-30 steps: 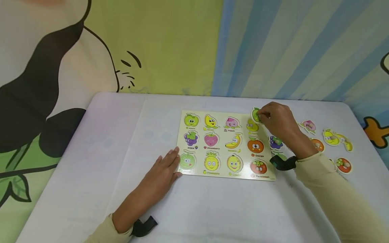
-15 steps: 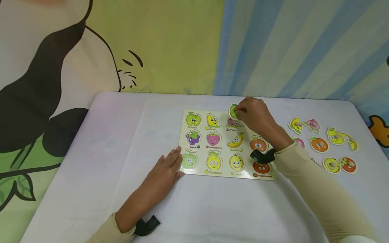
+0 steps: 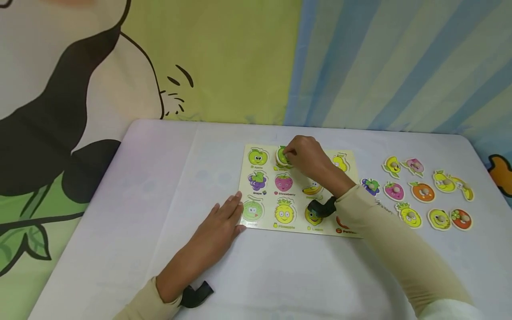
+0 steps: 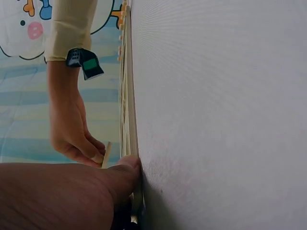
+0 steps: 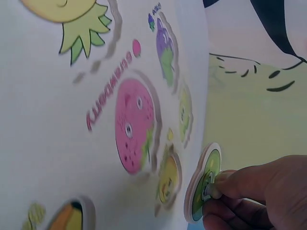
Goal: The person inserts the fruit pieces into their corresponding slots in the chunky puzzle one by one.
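Observation:
My right hand (image 3: 305, 155) pinches a green fruit puzzle piece (image 3: 282, 155) by its small knob. The piece hangs over the top row of the puzzle board (image 3: 267, 214), overlapping the yellow fruit beside the apple. In the right wrist view, the piece (image 5: 197, 194) is tilted on edge and apart from the board, thumb and fingers on the knob. My left hand (image 3: 216, 226) lies with straight fingers against the board's lower left corner. Its thumb (image 4: 125, 171) touches the board's edge in the left wrist view. My right forearm hides part of the board's right side.
Several knobbed fruit pieces lie on the white table (image 3: 120, 222) right of the board, among them grapes (image 3: 370, 186), an orange (image 3: 422, 192) and a pineapple (image 3: 410, 216). A printed cloth (image 3: 224, 58) rises behind the table.
My right hand has carried the green piece leftward along the board's top row, from the pear past the peach. My left hand has stayed at the board's corner.

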